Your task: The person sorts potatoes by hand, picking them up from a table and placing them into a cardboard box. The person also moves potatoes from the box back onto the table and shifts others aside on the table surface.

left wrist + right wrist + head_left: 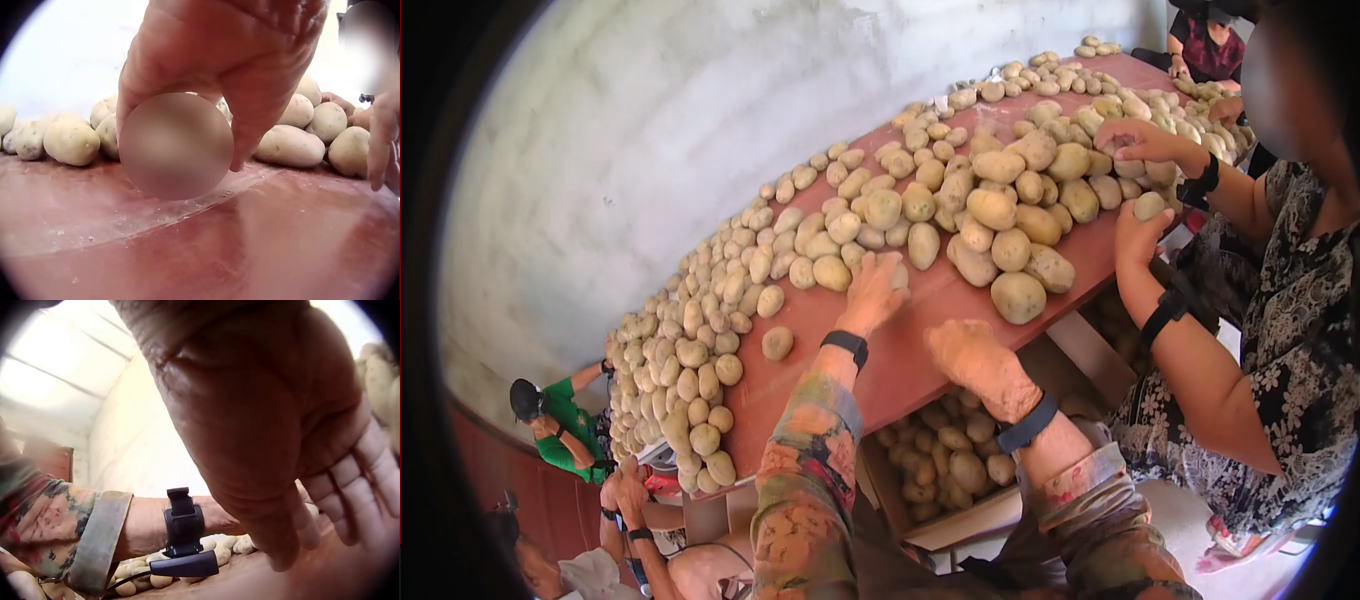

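My left hand is low over the red tabletop, in front of the potato pile. It grips a potato between thumb and fingers; the left wrist view blurs this round potato held just above the surface. Beside it, nearer the table's front edge, my right hand hovers with nothing in it. Its fingers hang loosely extended toward the tabletop in the right wrist view. A single potato lies apart, left of my left hand.
Below the table edge stands a box of potatoes. At my right, a person in a patterned dress holds a small potato. Others are at the far end and at the left, one in a green shirt. A wall runs behind.
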